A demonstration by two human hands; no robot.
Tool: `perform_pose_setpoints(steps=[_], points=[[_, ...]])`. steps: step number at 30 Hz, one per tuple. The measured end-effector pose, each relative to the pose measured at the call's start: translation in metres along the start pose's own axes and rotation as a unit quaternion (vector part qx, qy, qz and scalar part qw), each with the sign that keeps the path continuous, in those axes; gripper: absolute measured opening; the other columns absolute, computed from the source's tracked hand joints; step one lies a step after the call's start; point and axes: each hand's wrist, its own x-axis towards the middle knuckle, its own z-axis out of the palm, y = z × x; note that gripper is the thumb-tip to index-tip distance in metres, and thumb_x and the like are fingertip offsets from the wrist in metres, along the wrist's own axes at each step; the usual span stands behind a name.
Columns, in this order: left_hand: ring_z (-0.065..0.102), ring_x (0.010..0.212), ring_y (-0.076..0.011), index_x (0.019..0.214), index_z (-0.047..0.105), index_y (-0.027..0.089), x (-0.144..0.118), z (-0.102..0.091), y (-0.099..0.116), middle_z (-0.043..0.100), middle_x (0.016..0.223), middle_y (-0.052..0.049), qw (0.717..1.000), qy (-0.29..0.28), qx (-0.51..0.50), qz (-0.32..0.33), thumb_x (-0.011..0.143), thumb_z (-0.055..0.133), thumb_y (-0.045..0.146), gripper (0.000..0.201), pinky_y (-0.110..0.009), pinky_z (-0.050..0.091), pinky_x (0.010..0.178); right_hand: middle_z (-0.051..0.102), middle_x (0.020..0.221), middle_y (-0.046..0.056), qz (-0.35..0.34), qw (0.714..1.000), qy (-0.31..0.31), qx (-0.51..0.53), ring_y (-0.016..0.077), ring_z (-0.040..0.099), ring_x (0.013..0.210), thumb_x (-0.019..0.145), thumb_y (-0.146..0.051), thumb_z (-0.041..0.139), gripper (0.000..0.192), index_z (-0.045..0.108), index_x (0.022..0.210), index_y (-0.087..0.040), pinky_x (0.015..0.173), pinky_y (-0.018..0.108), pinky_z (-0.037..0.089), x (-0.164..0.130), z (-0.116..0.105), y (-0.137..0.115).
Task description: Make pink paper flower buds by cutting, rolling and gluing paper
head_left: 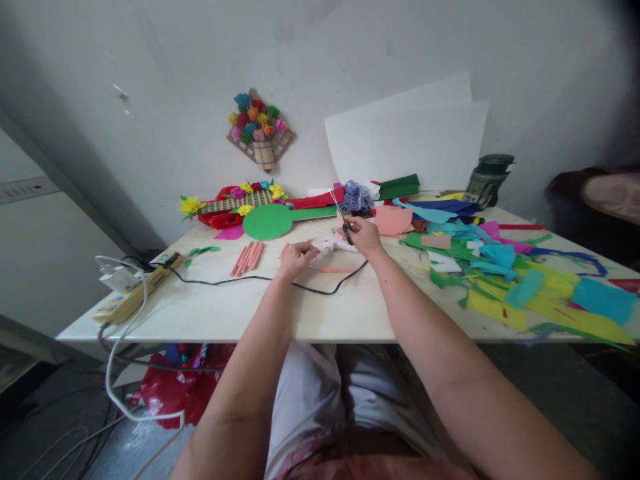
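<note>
Head view: both hands work mid-table, toward its far edge.
Right hand (364,235): closed around grey-bladed scissors (343,223), blades up.
Left hand (296,257): pinching a small white paper piece (326,247).
Done: finished paper-flower basket (240,203) at far edge.
Left: coloured paper scraps (520,280) cover the right side; pink rolled sticks (247,258) lie unused.
</note>
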Motion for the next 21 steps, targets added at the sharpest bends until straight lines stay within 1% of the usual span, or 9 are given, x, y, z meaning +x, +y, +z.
perform_pose_setpoints(steps=[2,5,6,9,11,13,17,19,21], points=[[0.056,0.073,-0.0186,0.056,0.068,0.021,0.002,0.0,-0.002,0.066,0.069,-0.004,0.998,0.053,-0.014,0.011,0.068,0.064,0.024,0.012,-0.027,0.04,0.067,0.064,0.063,0.001,0.014,0.992,-0.046,0.119,0.0146,0.059,0.057,0.061,-0.043,0.07,0.035,0.064,0.084,-0.016,0.051,0.025,0.046,-0.002,-0.001,-0.006],[0.055,0.093,-0.0221,0.064,0.069,0.021,0.003,0.002,-0.005,0.067,0.09,-0.007,0.995,0.081,-0.059,0.024,0.065,0.069,0.024,0.003,-0.028,0.043,0.074,0.059,0.056,-0.002,0.028,0.963,-0.125,0.238,0.009,0.05,0.044,0.057,-0.04,0.073,0.035,0.062,0.079,-0.015,0.043,0.021,0.04,-0.009,-0.006,-0.017],[0.053,0.1,-0.0234,0.071,0.07,0.022,0.004,0.003,-0.006,0.066,0.096,-0.008,0.993,0.088,-0.069,0.027,0.064,0.071,0.025,0.008,-0.03,0.043,0.078,0.059,0.055,-0.002,0.026,0.956,-0.149,0.253,0.008,0.048,0.042,0.058,-0.039,0.073,0.034,0.063,0.078,-0.014,0.041,0.021,0.039,-0.011,-0.008,-0.02],[0.046,0.116,-0.0254,0.099,0.067,0.022,0.004,0.006,-0.007,0.062,0.112,-0.01,0.989,0.095,-0.114,0.026,0.062,0.073,0.027,0.037,-0.035,0.04,0.089,0.06,0.057,-0.001,0.019,0.936,-0.228,0.268,0.0077,0.048,0.042,0.063,-0.041,0.069,0.031,0.062,0.077,-0.014,0.038,0.019,0.036,-0.015,-0.012,-0.024],[0.046,0.118,-0.0257,0.114,0.059,0.022,0.005,0.007,-0.009,0.059,0.12,-0.01,0.979,0.072,-0.188,0.01,0.064,0.072,0.028,0.052,-0.038,0.038,0.093,0.062,0.059,0.001,0.017,0.924,-0.273,0.266,0.0078,0.049,0.042,0.065,-0.043,0.067,0.032,0.062,0.078,-0.014,0.037,0.019,0.033,-0.016,-0.012,-0.023],[0.049,0.117,-0.0252,0.122,0.052,0.022,0.006,0.007,-0.01,0.057,0.124,-0.01,0.961,0.039,-0.273,-0.01,0.065,0.07,0.028,0.06,-0.039,0.037,0.094,0.062,0.06,0.001,0.02,0.913,-0.304,0.271,0.0079,0.049,0.043,0.066,-0.044,0.066,0.035,0.062,0.082,-0.013,0.036,0.019,0.032,-0.016,-0.012,-0.021],[0.056,0.107,-0.0229,0.128,0.046,0.021,0.007,0.008,-0.009,0.061,0.116,-0.011,0.926,-0.013,-0.377,-0.026,0.062,0.068,0.023,0.069,-0.037,0.04,0.092,0.062,0.061,0.001,0.02,0.887,-0.346,0.306,0.0085,0.049,0.044,0.065,-0.046,0.066,0.04,0.062,0.088,-0.013,0.039,0.019,0.034,-0.018,-0.011,-0.023],[0.06,0.098,-0.0214,0.128,0.045,0.019,0.006,0.008,-0.007,0.066,0.102,-0.009,0.915,-0.034,-0.401,-0.032,0.061,0.069,0.022,0.072,-0.035,0.042,0.087,0.062,0.062,0.002,0.021,0.882,-0.353,0.311,0.0083,0.049,0.043,0.064,-0.048,0.067,0.042,0.062,0.087,-0.012,0.039,0.02,0.034,-0.019,-0.012,-0.024],[0.063,0.083,-0.018,0.124,0.049,0.018,0.004,0.007,-0.005,0.067,0.086,-0.006,0.911,-0.029,-0.408,-0.047,0.058,0.072,0.022,0.069,-0.031,0.045,0.078,0.062,0.062,0.001,0.027,0.881,-0.355,0.311,0.0083,0.048,0.043,0.062,-0.049,0.067,0.045,0.062,0.087,-0.012,0.039,0.02,0.034,-0.02,-0.012,-0.025]])
